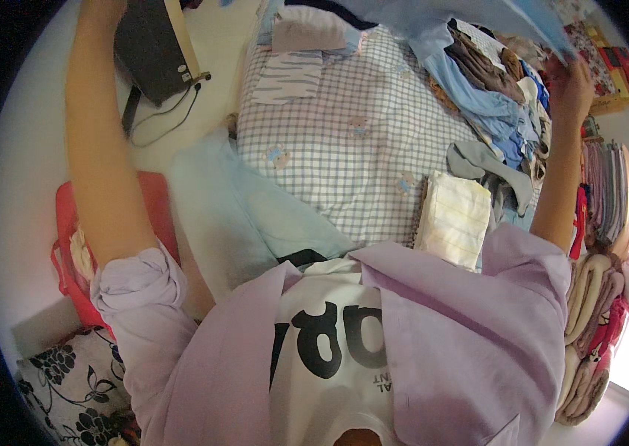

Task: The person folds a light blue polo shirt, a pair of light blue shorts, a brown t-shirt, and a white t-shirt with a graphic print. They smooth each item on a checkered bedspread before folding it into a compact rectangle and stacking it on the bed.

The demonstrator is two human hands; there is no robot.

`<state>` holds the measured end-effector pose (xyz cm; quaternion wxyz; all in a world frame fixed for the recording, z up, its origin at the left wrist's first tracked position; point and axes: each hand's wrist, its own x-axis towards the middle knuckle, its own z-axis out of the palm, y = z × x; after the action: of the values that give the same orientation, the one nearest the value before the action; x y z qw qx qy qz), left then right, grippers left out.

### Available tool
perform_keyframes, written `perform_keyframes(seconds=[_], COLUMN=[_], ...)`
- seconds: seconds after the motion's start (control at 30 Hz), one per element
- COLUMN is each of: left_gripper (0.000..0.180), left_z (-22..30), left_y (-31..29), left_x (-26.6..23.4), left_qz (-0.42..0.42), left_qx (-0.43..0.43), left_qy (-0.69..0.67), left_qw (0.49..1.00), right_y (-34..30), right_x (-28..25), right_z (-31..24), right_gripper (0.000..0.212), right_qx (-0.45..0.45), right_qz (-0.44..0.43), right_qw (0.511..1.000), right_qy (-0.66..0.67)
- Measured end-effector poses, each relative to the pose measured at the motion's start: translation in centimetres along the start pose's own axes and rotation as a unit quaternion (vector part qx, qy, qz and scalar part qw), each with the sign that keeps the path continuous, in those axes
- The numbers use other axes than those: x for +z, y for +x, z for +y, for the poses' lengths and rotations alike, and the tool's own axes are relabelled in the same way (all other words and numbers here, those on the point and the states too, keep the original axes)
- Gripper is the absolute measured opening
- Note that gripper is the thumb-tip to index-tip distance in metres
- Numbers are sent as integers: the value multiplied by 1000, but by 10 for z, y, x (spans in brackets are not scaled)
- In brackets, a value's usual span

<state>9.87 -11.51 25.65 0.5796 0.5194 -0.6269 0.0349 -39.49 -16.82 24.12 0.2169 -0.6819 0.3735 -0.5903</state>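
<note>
My right hand [573,83] is raised at the upper right, its fingers closed on the edge of a light blue garment [433,16]. The cloth stretches from that hand along the top of the picture, above the bed, and its far part is cut off. My left arm [99,134] reaches straight up on the left; the hand itself lies beyond the top edge. Close to my body, a pale blue garment [232,201] hangs over the near left edge of the bed. Checked bedding [344,171] with small bear figures lies below the raised cloth.
Folded clothes [307,30] and a striped folded piece [287,77] lie on the far bed. At right are a heap of clothes [485,67], grey socks [493,163] and a white-yellow folded cloth [454,219]. A red bag [154,204] and black case [152,56] stand left.
</note>
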Motion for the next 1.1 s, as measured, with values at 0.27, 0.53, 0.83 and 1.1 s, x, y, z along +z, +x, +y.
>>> perform_keyframes(seconds=[0.27, 0.53, 0.83, 1.1], left_gripper=[18, 9, 17, 39], left_z=[-65, -94, -65, -31], left_y=[-174, -270, -244, -298], left_x=[39, 52, 75, 235], left_qz=[-427, -592, -698, -342], left_qx=[95, 96, 17, 120], left_qy=[217, 242, 318, 203], left_qw=[873, 763, 641, 910], right_y=[-202, -309, -312, -281], right_x=[46, 74, 95, 221], right_z=[100, 98, 79, 152], right_gripper=[20, 17, 21, 30], right_qx=[278, 141, 132, 106], right_qz=[-171, -405, -511, -132], right_qw=[909, 779, 728, 944], right_qy=[-258, -458, -438, -282])
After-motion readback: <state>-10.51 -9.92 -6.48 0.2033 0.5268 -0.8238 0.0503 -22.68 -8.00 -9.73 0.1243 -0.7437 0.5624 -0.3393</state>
